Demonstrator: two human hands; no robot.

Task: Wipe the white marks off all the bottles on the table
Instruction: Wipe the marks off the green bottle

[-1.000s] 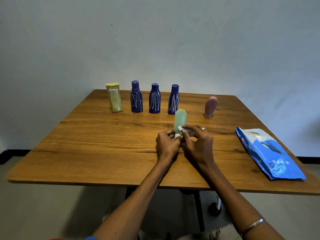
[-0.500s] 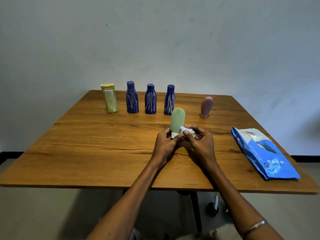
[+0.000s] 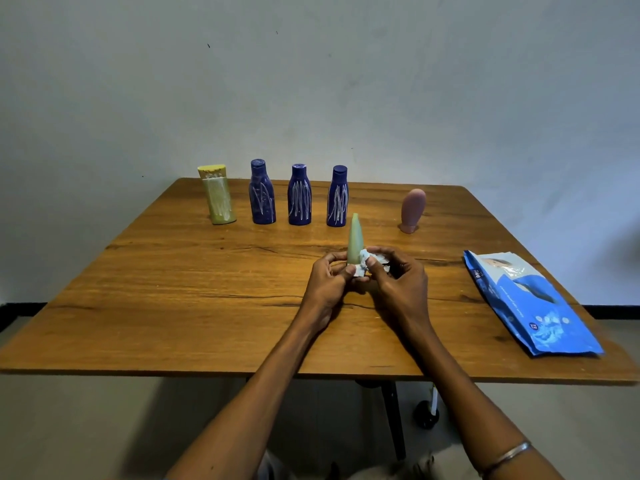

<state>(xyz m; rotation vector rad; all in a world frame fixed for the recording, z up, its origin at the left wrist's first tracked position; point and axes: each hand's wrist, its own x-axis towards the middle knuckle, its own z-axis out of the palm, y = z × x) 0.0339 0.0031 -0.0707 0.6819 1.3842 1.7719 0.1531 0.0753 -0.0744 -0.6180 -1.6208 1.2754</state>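
A pale wall stands behind a wooden surface that fills most of the room in view. Near its right edge lies a blue packet of wipes, flat, reaching toward the near right corner. Along the far edge stands a row of bottles: a yellow-green bottle nearest the far left corner, streaked with white, then three dark blue bottles side by side, each scribbled with white lines. Well apart to the right, toward the far right corner, a pink tube stands on its cap.

Around the middle of the surface, both hands meet. The left hand has its fingers curled round the bottom end of a light green tube, which points upward, its narrow edge turned this way. The right hand pinches a crumpled white wipe between thumb and curled fingers, pressed against the lower part of the tube. A thin metal bangle sits on the right wrist.
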